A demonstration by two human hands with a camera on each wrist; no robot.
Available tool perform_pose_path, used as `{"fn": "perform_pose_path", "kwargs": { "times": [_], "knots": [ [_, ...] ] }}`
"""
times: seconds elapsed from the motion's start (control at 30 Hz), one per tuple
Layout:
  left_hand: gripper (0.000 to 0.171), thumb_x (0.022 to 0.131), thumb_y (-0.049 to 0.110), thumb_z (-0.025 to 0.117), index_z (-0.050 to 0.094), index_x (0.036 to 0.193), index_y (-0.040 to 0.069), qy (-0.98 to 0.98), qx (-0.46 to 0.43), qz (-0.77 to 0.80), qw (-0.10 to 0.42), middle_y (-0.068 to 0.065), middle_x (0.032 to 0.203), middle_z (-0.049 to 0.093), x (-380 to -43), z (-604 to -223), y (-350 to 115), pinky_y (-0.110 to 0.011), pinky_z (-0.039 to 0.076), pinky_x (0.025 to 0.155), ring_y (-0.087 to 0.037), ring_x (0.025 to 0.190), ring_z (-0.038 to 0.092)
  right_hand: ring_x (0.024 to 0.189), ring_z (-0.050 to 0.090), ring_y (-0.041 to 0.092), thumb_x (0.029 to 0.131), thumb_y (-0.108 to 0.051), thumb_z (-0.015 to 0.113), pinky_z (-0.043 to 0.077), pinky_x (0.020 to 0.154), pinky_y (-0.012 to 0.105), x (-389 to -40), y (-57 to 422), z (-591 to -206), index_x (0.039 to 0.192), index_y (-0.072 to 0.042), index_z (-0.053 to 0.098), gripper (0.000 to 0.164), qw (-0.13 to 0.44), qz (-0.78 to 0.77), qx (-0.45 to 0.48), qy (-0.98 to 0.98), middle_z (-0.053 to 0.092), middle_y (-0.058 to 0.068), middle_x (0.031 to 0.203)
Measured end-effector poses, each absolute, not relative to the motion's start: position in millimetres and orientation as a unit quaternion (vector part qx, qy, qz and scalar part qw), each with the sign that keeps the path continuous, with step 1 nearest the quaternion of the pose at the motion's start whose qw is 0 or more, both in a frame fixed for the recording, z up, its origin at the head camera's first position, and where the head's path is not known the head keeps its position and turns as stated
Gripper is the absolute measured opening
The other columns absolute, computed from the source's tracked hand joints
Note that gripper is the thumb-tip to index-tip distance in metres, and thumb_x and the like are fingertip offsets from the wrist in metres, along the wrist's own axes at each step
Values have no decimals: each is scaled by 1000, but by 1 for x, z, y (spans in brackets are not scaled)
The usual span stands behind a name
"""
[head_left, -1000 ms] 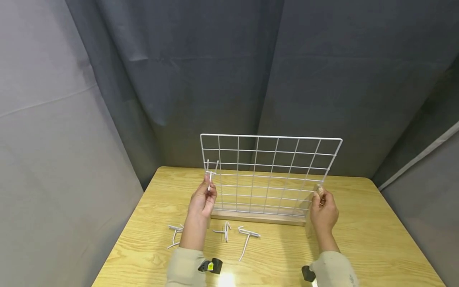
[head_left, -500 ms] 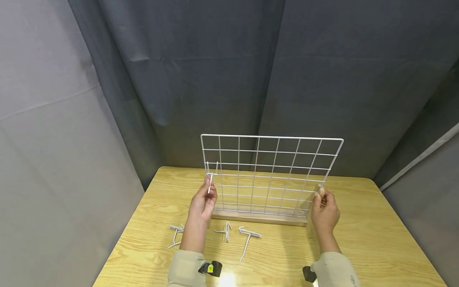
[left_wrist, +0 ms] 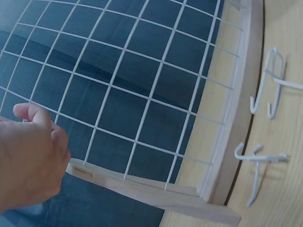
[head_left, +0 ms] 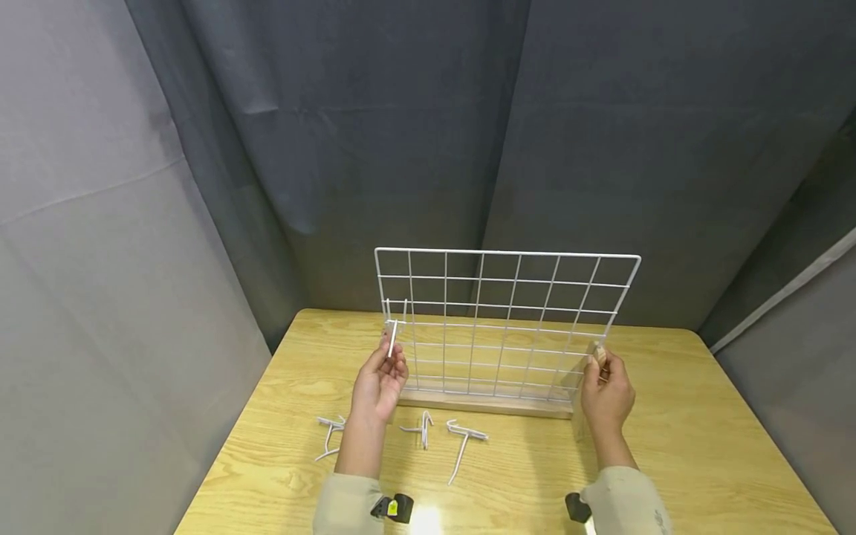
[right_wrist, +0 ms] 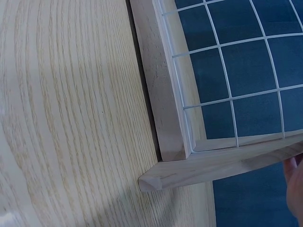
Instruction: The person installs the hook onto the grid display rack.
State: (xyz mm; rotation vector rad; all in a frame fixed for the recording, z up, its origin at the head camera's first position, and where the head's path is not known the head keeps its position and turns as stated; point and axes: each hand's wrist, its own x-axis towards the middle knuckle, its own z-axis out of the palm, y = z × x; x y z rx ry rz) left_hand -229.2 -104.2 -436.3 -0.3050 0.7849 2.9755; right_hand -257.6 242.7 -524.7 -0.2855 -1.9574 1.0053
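Note:
A white wire grid panel (head_left: pixel 508 254) stands upright in a wooden frame, leaning back a little. My left hand (head_left: pixel 377 390) is at its left edge and pinches a white wire hook (head_left: pixel 392 339). Two thin prongs of this hook rise above the fingers, overlapping the grid's left column in the head view. In the left wrist view, the left hand (left_wrist: pixel 33 161) hides the hook. At the opposite side, my right hand (head_left: pixel 607 397) grips the wooden side post (head_left: pixel 599 352) near its upper end. The right wrist view shows that post (right_wrist: pixel 222 171) running up to the fingers.
Several similar white hooks lie on the wooden table (head_left: pixel 695 446): one at left (head_left: pixel 328 437) partly behind the left forearm, a middle hook (head_left: pixel 424 431) and a right hook (head_left: pixel 460 449). A wooden base bar (head_left: pixel 488 403) runs under the grid. Grey curtains (head_left: pixel 414 148) surround the table.

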Motion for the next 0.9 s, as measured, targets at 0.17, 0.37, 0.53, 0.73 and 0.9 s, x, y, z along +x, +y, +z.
{"fn": "perform_pose_path", "kwargs": {
  "times": [0.17, 0.37, 0.53, 0.73, 0.9],
  "knots": [
    [17, 96, 11, 49, 56, 111, 5, 367, -76, 927, 9, -5, 94, 57, -222, -445, -103, -22, 45, 69, -14, 81, 53, 70, 40, -20, 88, -9, 61, 33, 61, 2, -261, 243, -524, 104, 7, 60, 23, 445, 413, -108, -787, 64, 20, 84],
    [26, 91, 11, 59, 56, 116, 4, 488, -66, 870, -9, -7, 99, 57, -213, -455, -103, -23, 46, 70, -16, 83, 55, 68, 40, -19, 87, -8, 61, 33, 61, 4, -259, 243, -523, 105, 6, 61, 23, 445, 415, -112, -785, 64, 20, 83],
    [35, 88, 12, 63, 54, 120, 0, 549, -52, 834, -22, -12, 107, 55, -210, -461, -103, -28, 47, 75, -17, 84, 57, 68, 40, -18, 86, -7, 61, 33, 61, 4, -258, 242, -521, 105, 7, 61, 24, 448, 413, -113, -784, 64, 20, 82],
    [39, 88, 13, 64, 53, 123, 1, 597, -39, 802, -6, -13, 108, 58, -204, -481, -106, -36, 47, 81, -20, 89, 59, 71, 58, 17, 87, -7, 60, 32, 62, 2, -257, 243, -520, 106, 6, 61, 22, 440, 408, -118, -791, 65, 20, 84],
    [40, 89, 18, 63, 52, 125, 2, 650, -16, 759, 13, -13, 112, 57, -196, -502, -112, -41, 44, 86, -25, 98, 57, 72, 61, 31, 87, -4, 59, 31, 62, -1, -257, 243, -522, 105, 8, 60, 21, 439, 408, -113, -793, 65, 21, 85]
  ]
}}
